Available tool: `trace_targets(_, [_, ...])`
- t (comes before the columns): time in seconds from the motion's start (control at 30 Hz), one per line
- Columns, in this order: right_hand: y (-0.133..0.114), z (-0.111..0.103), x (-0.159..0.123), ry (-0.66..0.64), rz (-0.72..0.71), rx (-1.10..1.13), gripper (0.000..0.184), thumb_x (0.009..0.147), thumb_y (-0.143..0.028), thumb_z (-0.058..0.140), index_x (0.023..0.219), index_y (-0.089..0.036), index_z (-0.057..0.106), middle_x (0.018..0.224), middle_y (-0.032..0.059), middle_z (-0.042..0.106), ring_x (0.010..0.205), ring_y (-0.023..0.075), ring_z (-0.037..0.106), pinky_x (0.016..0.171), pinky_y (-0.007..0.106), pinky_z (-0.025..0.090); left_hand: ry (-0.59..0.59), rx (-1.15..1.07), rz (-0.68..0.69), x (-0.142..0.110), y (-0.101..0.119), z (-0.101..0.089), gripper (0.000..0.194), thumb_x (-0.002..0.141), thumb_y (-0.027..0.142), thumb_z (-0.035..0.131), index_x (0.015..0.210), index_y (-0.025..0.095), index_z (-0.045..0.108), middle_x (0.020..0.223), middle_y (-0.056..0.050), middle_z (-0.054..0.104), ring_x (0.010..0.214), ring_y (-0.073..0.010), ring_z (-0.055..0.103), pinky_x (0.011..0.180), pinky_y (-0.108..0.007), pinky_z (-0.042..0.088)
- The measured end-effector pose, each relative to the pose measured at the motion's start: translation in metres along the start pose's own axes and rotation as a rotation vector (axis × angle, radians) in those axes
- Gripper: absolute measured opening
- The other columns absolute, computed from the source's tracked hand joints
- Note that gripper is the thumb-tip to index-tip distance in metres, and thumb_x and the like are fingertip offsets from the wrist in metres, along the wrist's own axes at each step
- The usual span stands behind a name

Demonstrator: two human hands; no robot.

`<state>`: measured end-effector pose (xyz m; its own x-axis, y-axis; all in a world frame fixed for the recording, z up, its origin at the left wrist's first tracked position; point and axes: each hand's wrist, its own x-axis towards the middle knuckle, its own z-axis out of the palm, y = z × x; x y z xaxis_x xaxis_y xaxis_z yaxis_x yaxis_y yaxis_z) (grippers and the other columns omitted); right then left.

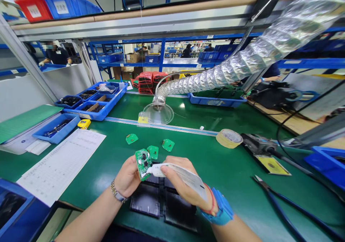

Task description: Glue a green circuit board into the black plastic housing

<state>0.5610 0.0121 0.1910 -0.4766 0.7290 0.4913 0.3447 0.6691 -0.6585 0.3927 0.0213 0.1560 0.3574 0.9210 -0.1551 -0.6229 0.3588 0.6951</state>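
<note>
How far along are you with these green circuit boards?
Hard to call exactly. Done: nothing clearly; three loose green boards lie on the green mat, but I can't tell whether they've been worked. In hand: the left hand holds a fourth board while the right hand squeezes a white tube at its edge. Left: probably those loose boards, and perhaps the black trays below the hands.

Showing an electronics assembly workshop: green circuit boards (132, 138) lying on a green antistatic bench mat (229, 170), a foil fume-extraction hose (237, 69) reaching overhead, a soldering station (258, 144) sitting nearby, blue parts bins (91, 103) lining the bench.
</note>
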Motion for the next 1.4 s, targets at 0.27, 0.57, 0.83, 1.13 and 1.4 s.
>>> trace_targets(0.27, [0.003, 0.000, 0.000, 0.022, 0.040, 0.055, 0.034, 0.097, -0.026, 0.041, 0.065, -0.017, 0.049, 0.061, -0.0005, 0.049, 0.052, 0.0109, 0.042, 0.049, 0.026, 0.030, 0.068, -0.010, -0.024, -0.001, 0.000, -0.006, 0.026, 0.054, 0.025, 0.083, 0.069, 0.012, 0.067, 0.060, -0.001, 0.060, 0.052, -0.0080, 0.050, 0.050, -0.019, 0.039])
trace_targets(0.57, [0.002, -0.004, 0.002, 0.066, 0.081, 0.067, 0.036, 0.096, -0.027, 0.042, 0.061, -0.017, 0.047, 0.057, -0.0013, 0.046, 0.050, 0.0102, 0.039, 0.046, 0.026, 0.030, 0.052, -0.029, -0.029, -0.003, 0.000, -0.008, 0.027, 0.052, 0.025, 0.084, 0.066, 0.011, 0.065, 0.056, 0.000, 0.057, 0.048, -0.0060, 0.046, 0.048, -0.018, 0.038])
trace_targets(0.83, [0.000, -0.007, 0.003, 0.004, 0.046, 0.022, 0.035, 0.096, -0.026, 0.042, 0.062, -0.017, 0.046, 0.058, -0.0021, 0.046, 0.049, 0.0094, 0.038, 0.046, 0.024, 0.029, 0.035, -0.038, -0.012, -0.002, 0.000, -0.007, 0.025, 0.053, 0.023, 0.083, 0.063, 0.011, 0.063, 0.056, 0.001, 0.057, 0.049, -0.0067, 0.049, 0.047, -0.017, 0.039])
trace_targets(1.13, [-0.008, -0.003, -0.002, 0.017, 0.004, 0.063, 0.035, 0.096, -0.023, 0.040, 0.062, -0.017, 0.042, 0.058, -0.0029, 0.042, 0.050, 0.0091, 0.035, 0.051, 0.025, 0.029, 0.021, -0.027, -0.007, 0.000, -0.001, -0.003, 0.020, 0.055, 0.019, 0.081, 0.064, 0.012, 0.064, 0.058, 0.000, 0.061, 0.054, -0.0098, 0.054, 0.053, -0.020, 0.041])
trace_targets(1.4, [-0.007, 0.002, -0.001, 0.006, -0.148, -0.081, 0.037, 0.101, -0.026, 0.033, 0.067, -0.016, 0.045, 0.060, -0.0023, 0.043, 0.052, 0.0097, 0.034, 0.052, 0.026, 0.025, -0.009, -0.007, 0.013, 0.002, -0.005, -0.004, 0.017, 0.060, 0.018, 0.079, 0.071, 0.013, 0.066, 0.063, 0.001, 0.064, 0.058, -0.0087, 0.055, 0.056, -0.019, 0.040])
